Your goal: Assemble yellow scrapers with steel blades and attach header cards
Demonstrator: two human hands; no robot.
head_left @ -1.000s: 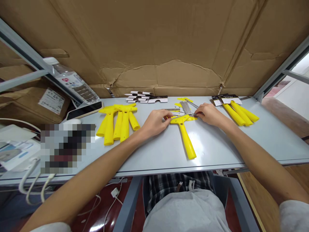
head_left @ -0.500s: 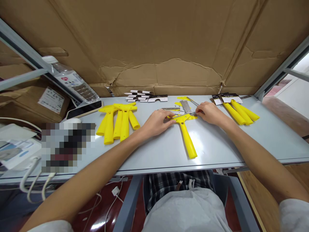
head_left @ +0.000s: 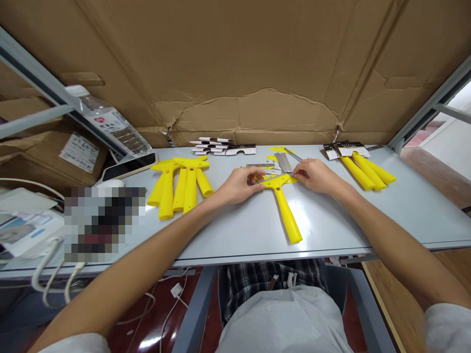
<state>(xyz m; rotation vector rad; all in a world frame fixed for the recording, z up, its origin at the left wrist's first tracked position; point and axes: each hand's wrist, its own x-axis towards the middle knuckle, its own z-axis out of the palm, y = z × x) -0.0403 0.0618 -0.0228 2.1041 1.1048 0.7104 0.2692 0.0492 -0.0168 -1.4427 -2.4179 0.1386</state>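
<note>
A yellow scraper handle [head_left: 287, 215] lies on the grey table, its wide head away from me and its grip toward me. My left hand [head_left: 243, 185] pinches the left end of that head between thumb and fingers. At the head's right end is my right hand [head_left: 311, 175], its fingers pressed together; what they hold is too small to make out. Just behind the head lie metal plates [head_left: 283, 162] and flat yellow pieces [head_left: 278, 149].
Several yellow handles [head_left: 189, 191] lie on the left, and more handles [head_left: 355, 172] with black-and-white cards on the right. Folded cards [head_left: 213, 146] sit at the back. A phone [head_left: 128, 166] and a plastic bottle [head_left: 114, 122] are at the far left.
My right hand has shifted slightly left, closer to the head of the handle. The grip end has moved slightly toward me. My left hand remains at the head's left end.
</note>
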